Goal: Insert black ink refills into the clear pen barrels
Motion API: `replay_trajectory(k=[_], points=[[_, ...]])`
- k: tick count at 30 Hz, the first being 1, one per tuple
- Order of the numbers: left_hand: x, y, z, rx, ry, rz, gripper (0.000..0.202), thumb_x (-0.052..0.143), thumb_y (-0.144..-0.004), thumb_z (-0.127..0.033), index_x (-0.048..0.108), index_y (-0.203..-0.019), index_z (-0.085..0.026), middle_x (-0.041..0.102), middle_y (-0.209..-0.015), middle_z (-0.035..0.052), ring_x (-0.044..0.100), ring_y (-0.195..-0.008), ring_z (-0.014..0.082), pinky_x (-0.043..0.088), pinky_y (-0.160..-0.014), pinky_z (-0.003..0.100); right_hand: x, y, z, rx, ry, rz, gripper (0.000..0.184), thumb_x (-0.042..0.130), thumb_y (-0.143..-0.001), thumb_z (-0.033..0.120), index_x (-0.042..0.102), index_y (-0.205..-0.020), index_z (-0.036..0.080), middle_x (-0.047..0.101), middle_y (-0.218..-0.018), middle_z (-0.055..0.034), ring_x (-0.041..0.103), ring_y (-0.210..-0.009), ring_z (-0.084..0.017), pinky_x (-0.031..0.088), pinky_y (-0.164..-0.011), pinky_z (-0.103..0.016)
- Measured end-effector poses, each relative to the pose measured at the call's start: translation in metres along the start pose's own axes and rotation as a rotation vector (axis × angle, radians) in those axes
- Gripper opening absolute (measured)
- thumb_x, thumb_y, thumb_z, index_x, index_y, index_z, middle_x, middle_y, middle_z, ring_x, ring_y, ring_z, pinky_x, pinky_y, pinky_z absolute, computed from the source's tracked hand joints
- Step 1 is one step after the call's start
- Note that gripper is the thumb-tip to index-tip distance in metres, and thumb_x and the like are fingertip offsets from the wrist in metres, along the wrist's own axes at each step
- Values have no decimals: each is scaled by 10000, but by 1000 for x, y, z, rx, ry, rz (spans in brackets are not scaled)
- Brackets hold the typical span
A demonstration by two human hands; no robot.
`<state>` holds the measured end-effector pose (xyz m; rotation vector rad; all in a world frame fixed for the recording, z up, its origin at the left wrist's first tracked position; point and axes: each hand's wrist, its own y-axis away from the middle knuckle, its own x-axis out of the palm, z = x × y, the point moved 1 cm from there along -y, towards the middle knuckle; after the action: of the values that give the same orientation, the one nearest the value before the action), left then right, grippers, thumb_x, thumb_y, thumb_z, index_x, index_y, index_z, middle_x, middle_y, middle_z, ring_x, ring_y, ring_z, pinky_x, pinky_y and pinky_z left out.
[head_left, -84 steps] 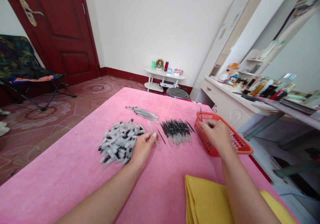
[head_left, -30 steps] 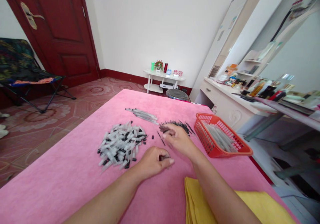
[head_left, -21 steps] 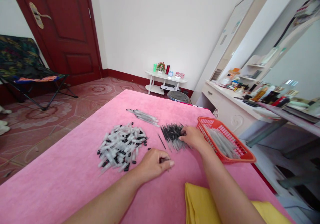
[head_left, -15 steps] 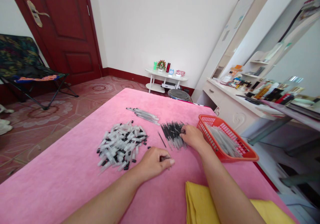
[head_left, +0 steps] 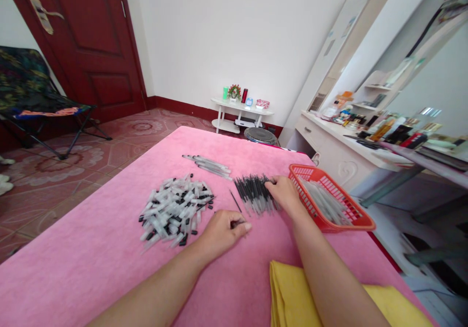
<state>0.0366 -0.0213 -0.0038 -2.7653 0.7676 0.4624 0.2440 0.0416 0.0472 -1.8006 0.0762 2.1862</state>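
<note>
A heap of black-and-clear pen refills lies on the pink cloth, and my right hand is at its right edge with fingertips pinched among the refills. What those fingertips grip is hard to make out. My left hand rests on the cloth in front of the heap, its fingers curled; whatever it may hold is hidden. One single refill lies apart, left of the heap. To the left is a large pile of clear pen caps with black parts. Several clear pens lie side by side behind.
At the right stands a red plastic basket with clear pen barrels in it. A folded yellow cloth lies at the front, under my right forearm. The pink-covered table ends on the left above the tiled floor. A dressing table stands beyond the basket.
The whole view has shifted slightly. My right hand stays at the refill heap's right edge, and my left hand stays curled in nearly the same place.
</note>
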Motion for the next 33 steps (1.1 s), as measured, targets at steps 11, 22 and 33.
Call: replay_trajectory(k=[11, 22, 33], points=[[-9, -7, 10, 29, -53, -479, 241, 541, -715, -142, 602, -947, -166, 612, -957, 78, 557, -907, 199, 415, -831, 340, 16, 16, 55, -410, -202, -78, 161, 508, -778, 226, 648, -832, 166, 650, -852, -51, 567, -804, -156, 386, -720, -238], [-12, -4, 4, 23, 17, -480, 212, 530, -695, -84, 615, -865, -179, 611, -885, 51, 556, -856, 181, 426, -788, 314, 43, -14, 121, -394, 191, 0, 210, 576, -764, 327, 643, -879, 165, 611, -938, -105, 567, -908, -219, 404, -720, -286], [-15, -6, 6, -47, 368, -548, 221, 524, -782, -217, 599, -982, -162, 645, -974, 92, 599, -891, 192, 446, -823, 324, 4, 19, 94, -315, -597, 114, 169, 575, -731, 310, 570, -799, 155, 616, -668, -32, 573, -612, -148, 410, -571, -250]])
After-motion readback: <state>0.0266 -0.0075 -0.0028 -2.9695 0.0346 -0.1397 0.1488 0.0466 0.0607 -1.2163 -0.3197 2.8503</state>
